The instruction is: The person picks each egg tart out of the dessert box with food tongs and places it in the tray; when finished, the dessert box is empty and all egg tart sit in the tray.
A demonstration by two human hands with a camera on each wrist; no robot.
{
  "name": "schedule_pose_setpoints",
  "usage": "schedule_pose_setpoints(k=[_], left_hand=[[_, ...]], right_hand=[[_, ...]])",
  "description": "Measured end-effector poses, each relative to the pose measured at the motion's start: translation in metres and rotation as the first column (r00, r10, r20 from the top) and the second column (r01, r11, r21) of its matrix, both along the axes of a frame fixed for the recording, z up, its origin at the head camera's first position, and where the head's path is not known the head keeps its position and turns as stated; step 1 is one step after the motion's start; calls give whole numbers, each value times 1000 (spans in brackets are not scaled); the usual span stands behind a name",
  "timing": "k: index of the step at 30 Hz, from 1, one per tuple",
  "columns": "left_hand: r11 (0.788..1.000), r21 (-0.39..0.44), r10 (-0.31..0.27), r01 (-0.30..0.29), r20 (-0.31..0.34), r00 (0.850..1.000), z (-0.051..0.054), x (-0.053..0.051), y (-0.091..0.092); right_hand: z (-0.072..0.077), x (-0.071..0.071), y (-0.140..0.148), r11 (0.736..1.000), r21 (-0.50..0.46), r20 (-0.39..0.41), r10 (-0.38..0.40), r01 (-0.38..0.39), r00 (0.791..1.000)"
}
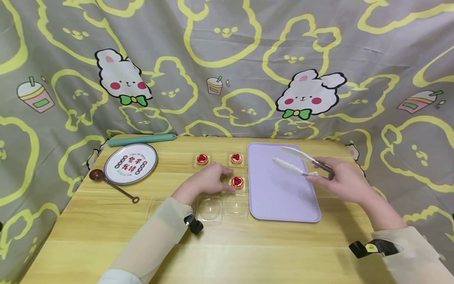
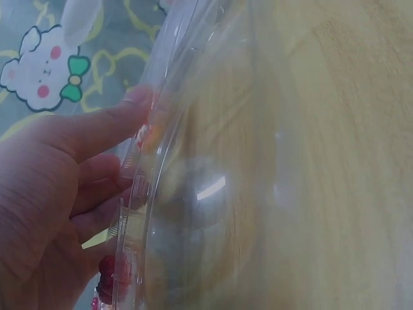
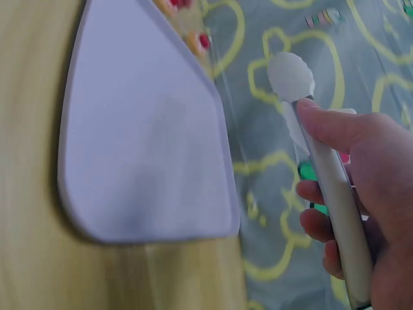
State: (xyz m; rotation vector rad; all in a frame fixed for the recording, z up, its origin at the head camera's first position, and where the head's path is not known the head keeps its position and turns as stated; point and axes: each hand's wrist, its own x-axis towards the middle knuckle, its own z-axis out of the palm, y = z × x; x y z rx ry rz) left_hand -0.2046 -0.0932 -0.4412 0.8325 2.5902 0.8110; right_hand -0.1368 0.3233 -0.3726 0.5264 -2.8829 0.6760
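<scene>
My left hand (image 1: 213, 179) reaches over a clear plastic container (image 1: 210, 209), its thumb and forefinger spread about a compartment with a small red-topped tart (image 1: 237, 182). In the left wrist view, the thumb and fingers of that hand (image 2: 58, 187) touch the container's rim (image 2: 155, 194). Two more tarts sit behind, one at the back left (image 1: 202, 159) and one at the back right (image 1: 236, 158). With my right hand (image 1: 342, 179) I grip metal tongs (image 1: 319, 162) with white tips, held over a lilac tray (image 1: 283, 201). The tong tips are apart.
A white plate (image 1: 130, 173) with red lettering lies on the left, and beside it a brown ladle-like spoon (image 1: 117, 187). Behind them is a teal roll-shaped stick (image 1: 142, 139). A patterned curtain (image 1: 227, 106) hangs along the back edge of the wooden table (image 1: 255, 252).
</scene>
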Motion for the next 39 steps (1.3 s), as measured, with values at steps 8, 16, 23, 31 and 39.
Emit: schedule_pose_setpoints(k=[8, 16, 23, 31, 39], left_hand=[[1000, -11, 1, -1, 15, 1000, -1, -1, 1], [1000, -8, 5, -5, 23, 1000, 0, 0, 2], [1000, 3, 0, 0, 10, 1000, 1, 0, 3], [1000, -5, 1, -1, 2, 1000, 0, -1, 5], [1000, -10, -2, 2, -34, 999, -1, -2, 3]], right_hand=[[9, -18, -43, 981, 125, 95, 136, -148, 986], [6, -33, -79, 938, 211, 110, 258, -276, 960], [6, -42, -100, 901, 262, 162, 311, -345, 936], [13, -48, -115, 870, 335, 218, 301, -361, 928], [13, -51, -126, 818, 432, 214, 318, -381, 924]])
